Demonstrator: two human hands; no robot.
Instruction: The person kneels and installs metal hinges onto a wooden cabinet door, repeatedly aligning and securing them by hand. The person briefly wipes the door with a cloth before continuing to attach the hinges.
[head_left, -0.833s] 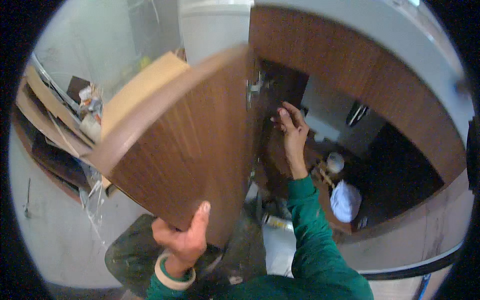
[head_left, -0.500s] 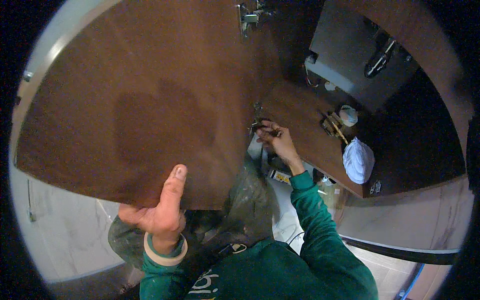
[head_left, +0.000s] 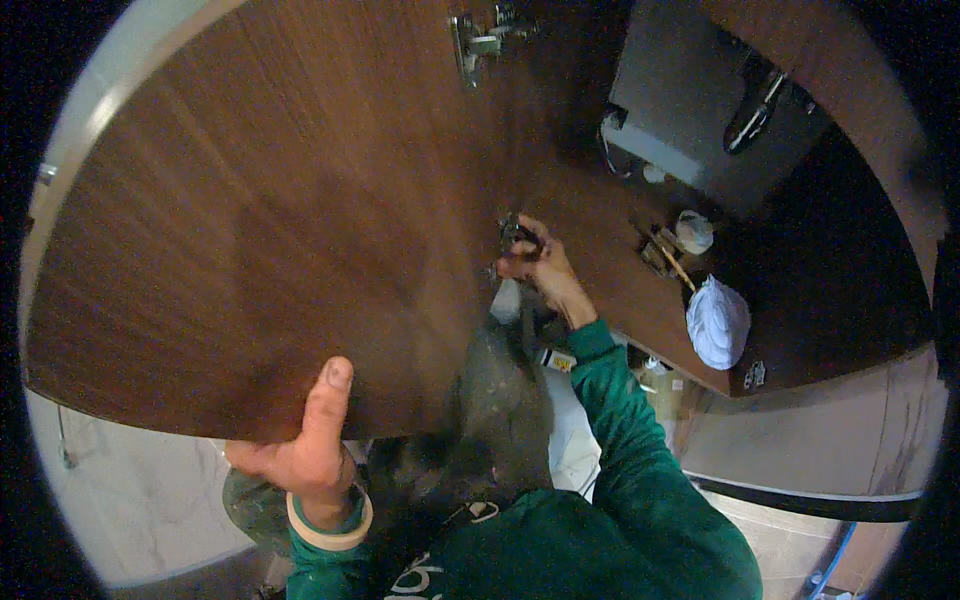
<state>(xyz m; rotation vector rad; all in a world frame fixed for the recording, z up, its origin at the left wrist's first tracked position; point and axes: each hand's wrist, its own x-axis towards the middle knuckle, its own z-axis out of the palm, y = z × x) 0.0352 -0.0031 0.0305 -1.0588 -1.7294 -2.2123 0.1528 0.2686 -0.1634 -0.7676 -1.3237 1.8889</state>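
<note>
A large dark brown wooden cabinet door [head_left: 230, 250] fills the left side. My left hand [head_left: 305, 455] grips its lower edge, thumb laid on the face and fingers underneath. A pale ring-shaped band [head_left: 352, 535] circles my left wrist. At the door's right edge, my right hand [head_left: 548, 275] has its fingers closed around a metal hinge [head_left: 509, 232] by the cabinet's floor. The fingers partly cover that hinge. Higher up, another metal hinge [head_left: 480, 45] is fixed to the door.
Inside the cabinet, on its brown base [head_left: 640, 290], lie a white cloth-like bundle [head_left: 718, 322], a small pale round object [head_left: 694, 232] and a thin yellowish stick [head_left: 680, 270]. A grey panel [head_left: 690, 90] with a dark shiny fitting [head_left: 755, 120] stands behind. A blue strip [head_left: 838, 565] shows at lower right.
The door and its upper hinge have shifted a little left, and my left hand has moved left and down with it. My right hand's fingers have moved slightly left and up at the lower hinge.
</note>
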